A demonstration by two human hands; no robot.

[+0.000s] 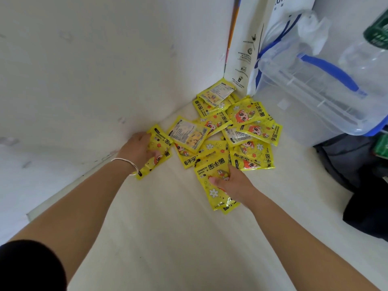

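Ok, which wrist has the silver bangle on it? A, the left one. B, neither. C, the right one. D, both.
A: the silver bangle circles the wrist behind the left hand, which grips the left packets, while the wrist of the right hand, on the near packet, is bare.

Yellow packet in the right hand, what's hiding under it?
Another yellow packet pokes out below the top packet, which the right hand holds. Most of it is covered, so anything deeper is hidden.
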